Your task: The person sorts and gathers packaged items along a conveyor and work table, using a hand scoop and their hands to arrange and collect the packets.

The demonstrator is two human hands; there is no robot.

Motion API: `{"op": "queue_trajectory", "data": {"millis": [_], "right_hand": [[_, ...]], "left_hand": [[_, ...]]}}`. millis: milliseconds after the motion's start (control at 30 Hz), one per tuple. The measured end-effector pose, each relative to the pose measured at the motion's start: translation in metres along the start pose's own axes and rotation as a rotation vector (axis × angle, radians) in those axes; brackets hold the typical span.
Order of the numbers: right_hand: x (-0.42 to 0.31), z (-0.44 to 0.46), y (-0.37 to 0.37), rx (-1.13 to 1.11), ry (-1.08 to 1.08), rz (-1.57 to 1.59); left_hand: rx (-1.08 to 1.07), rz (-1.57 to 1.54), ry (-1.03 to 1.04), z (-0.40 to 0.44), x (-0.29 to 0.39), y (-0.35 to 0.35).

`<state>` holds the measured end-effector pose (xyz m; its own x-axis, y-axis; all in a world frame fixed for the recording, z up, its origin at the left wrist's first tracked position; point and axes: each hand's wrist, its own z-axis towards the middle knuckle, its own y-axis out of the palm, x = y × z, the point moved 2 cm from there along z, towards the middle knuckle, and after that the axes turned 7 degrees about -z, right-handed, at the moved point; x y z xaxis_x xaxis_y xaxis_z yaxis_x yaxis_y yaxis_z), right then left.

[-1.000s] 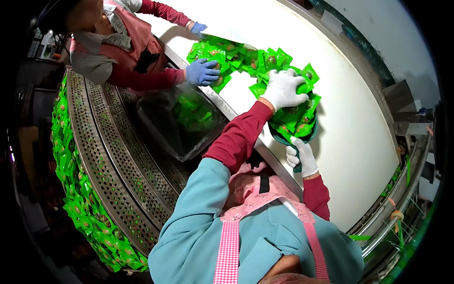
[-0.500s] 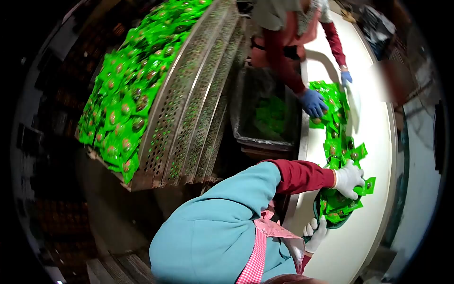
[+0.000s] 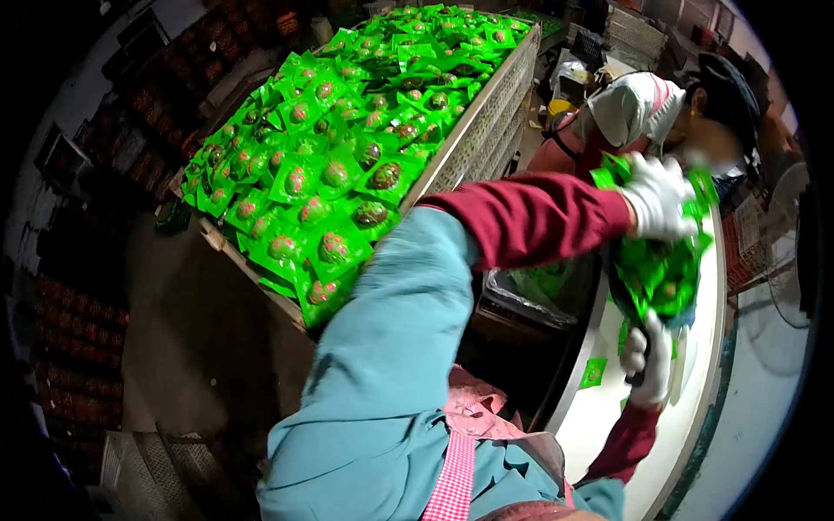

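My left hand (image 3: 662, 198), in a white glove with a maroon cuff, lies with curled fingers on the upper part of a heap of shiny green packets (image 3: 665, 269). Each packet seems to hold a rounded brown item. Beneath the heap is a dark container, mostly hidden by the packets. My right hand (image 3: 653, 363), also white-gloved, is closed around the container's dark handle (image 3: 638, 379) at its near end. The container is raised above the white table (image 3: 584, 415).
A large perforated metal rack (image 3: 473, 143) heaped with green packets (image 3: 334, 174) stands at left. Loose packets (image 3: 593, 372) lie on the table. A lined bin (image 3: 530, 300) sits beside it. A co-worker with a white head covering (image 3: 638, 108) is across, close beyond my left hand.
Both my hands have lifted the packet-filled container off the table and carried it away from me. My view has tilted up, showing more of the rack. My left hand is still on the packets.
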<state>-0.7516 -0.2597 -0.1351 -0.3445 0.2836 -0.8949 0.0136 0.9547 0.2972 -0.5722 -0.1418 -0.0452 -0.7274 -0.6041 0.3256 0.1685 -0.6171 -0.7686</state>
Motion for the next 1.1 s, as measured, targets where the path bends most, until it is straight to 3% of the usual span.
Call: {"op": "queue_trajectory", "data": {"millis": [67, 267, 333, 433, 533, 600, 667, 700, 733, 767, 833, 900, 933, 967, 1000, 1067, 1100], "right_hand": [[-0.038, 0.018, 0.054, -0.026, -0.002, -0.115], [-0.104, 0.100, 0.190, -0.664, 0.099, -0.338], [-0.116, 0.135, 0.227, -0.823, 0.177, -0.338], [-0.132, 0.152, 0.284, -0.677, 0.044, -0.688], [-0.134, 0.183, 0.312, -0.715, -0.182, -1.010], [-0.117, 0.212, 0.320, -0.736, -0.230, -1.154], [-0.094, 0.219, 0.329, -0.643, -0.561, -1.241], [-0.080, 0.229, 0.324, -0.712, -0.949, -1.463], [-0.066, 0.238, 0.318, -0.568, -1.511, -1.734], [-0.052, 0.247, 0.310, -0.284, -2.009, -1.797], [-0.051, 0.220, 0.325, -0.359, -1.557, -1.803], [-0.035, 0.212, 0.333, -0.133, -1.372, -1.676], [-0.032, 0.194, 0.343, 0.040, -1.329, -1.744], [-0.025, 0.197, 0.346, 0.035, -1.253, -1.671], [-0.022, 0.195, 0.351, 0.080, -1.256, -1.710], [-0.018, 0.208, 0.355, 0.181, -1.326, -1.696], [-0.021, 0.214, 0.354, 0.159, -1.272, -1.648]], "left_hand": [[0.053, 0.078, -0.085, -0.001, -0.035, -0.063], [0.038, 0.021, -0.337, -0.032, -0.157, -0.227], [0.195, 0.091, -0.328, -0.059, -0.223, -0.256], [0.151, 0.088, -0.597, -0.125, -0.278, -0.292], [0.027, 0.148, -0.838, -0.191, -0.328, -0.287], [0.023, 0.208, -0.664, -0.221, -0.356, -0.274], [-0.049, 0.173, -0.706, -0.223, -0.338, -0.284], [-0.162, 0.277, -0.784, -0.217, -0.325, -0.294], [-0.163, 0.268, -0.787, -0.213, -0.315, -0.303], [-0.102, 0.314, -0.745, -0.210, -0.306, -0.312], [0.086, 0.376, -0.601, -0.209, -0.314, -0.306], [0.003, 0.296, -0.460, -0.205, -0.315, -0.288], [-0.092, 0.300, -0.405, -0.202, -0.316, -0.278], [-0.285, 0.579, -0.417, -0.200, -0.316, -0.261], [-0.283, 0.723, -0.296, -0.204, -0.318, -0.247], [-0.324, 0.691, -0.240, -0.192, -0.304, -0.243], [-0.357, 0.635, -0.382, -0.190, -0.299, -0.244]]}}
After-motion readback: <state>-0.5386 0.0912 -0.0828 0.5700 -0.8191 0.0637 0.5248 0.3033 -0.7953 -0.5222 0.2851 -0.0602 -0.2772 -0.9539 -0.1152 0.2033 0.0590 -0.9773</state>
